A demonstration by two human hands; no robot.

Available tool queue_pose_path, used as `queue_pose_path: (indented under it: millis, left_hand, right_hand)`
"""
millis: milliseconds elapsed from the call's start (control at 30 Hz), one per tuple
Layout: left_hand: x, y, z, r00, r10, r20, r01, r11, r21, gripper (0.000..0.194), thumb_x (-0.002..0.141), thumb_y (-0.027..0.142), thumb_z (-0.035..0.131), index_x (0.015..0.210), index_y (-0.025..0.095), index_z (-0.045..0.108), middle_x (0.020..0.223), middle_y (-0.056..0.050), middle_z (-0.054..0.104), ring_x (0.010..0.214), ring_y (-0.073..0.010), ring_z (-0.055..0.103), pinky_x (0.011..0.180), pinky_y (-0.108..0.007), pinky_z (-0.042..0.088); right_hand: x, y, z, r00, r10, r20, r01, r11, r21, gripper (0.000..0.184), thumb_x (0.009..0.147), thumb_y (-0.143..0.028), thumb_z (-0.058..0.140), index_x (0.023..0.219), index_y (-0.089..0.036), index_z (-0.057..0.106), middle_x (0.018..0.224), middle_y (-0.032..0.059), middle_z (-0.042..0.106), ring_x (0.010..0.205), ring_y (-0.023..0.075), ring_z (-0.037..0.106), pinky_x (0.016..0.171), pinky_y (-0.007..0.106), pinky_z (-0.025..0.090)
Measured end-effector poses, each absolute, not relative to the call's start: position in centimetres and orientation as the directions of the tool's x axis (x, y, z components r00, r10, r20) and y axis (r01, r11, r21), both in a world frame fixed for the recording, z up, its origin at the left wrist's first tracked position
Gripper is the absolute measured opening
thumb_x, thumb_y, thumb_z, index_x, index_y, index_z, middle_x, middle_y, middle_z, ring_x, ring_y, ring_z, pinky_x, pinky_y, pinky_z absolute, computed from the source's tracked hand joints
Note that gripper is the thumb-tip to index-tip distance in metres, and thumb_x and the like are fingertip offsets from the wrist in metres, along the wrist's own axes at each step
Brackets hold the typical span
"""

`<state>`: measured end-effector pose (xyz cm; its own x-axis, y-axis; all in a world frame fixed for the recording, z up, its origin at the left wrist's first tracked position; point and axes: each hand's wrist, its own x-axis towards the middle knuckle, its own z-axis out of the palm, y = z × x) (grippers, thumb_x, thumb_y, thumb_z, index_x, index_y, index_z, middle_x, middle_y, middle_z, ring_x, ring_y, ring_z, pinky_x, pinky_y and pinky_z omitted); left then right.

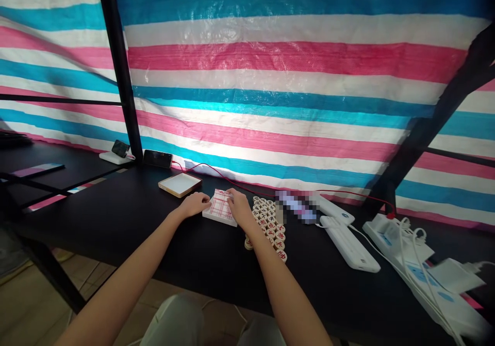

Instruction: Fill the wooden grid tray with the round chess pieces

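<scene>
On the black table, a white box has a folded Chinese chess board sheet with red grid lines on top. My left hand is closed at the box's left edge, thumb toward the sheet. Across from it, my right hand has its fingers bent over the sheet's right edge. Several round Chinese chess pieces with red and black characters lie in rows beside my right wrist, which partly covers them. A shallow, light-coloured box lid with a wooden-looking rim rests to the left behind my left hand.
A phone leans at the back. Right of the pieces lie a blurred-out device and white power banks. A power strip with plugs and cables occupies the right. A red cable runs along the striped sheet. Black metal posts stand behind.
</scene>
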<state>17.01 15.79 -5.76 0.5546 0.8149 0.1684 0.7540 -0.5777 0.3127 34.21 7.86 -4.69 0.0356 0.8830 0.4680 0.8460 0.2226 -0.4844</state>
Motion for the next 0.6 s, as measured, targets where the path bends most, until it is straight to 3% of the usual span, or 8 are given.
queue_pose_path:
  millis: [233, 600]
  left_hand:
    - [17.3, 15.11, -5.93, 0.534, 0.821, 0.204, 0.763, -0.571, 0.302, 0.028, 0.076, 0.034, 0.04, 0.055, 0.017, 0.05, 0.063, -0.003, 0.055, 0.066, -0.0159, 0.05, 0.052, -0.025, 0.022]
    - [17.63, 14.9, -6.22, 0.536, 0.81, 0.239, 0.761, -0.586, 0.278, 0.029, 0.078, 0.034, 0.04, 0.056, 0.018, 0.05, 0.062, -0.003, 0.054, 0.064, -0.0161, 0.05, 0.051, -0.025, 0.022]
  right_hand:
    - [34.59, 7.5, -5.12, -0.035, 0.938, 0.344, 0.926, 0.16, -0.342, 0.033, 0.083, -0.011, 0.041, 0.113, -0.018, 0.052, 0.108, 0.0076, 0.06, 0.099, 0.0177, 0.054, 0.082, 0.025, 0.038]
    - [35.11, 8.34, -5.12, 0.0, 0.961, 0.277, 0.936, 0.097, -0.338, 0.035, 0.086, -0.023, 0.044, 0.12, -0.021, 0.048, 0.112, 0.0051, 0.059, 0.103, 0.0177, 0.052, 0.084, 0.026, 0.036]
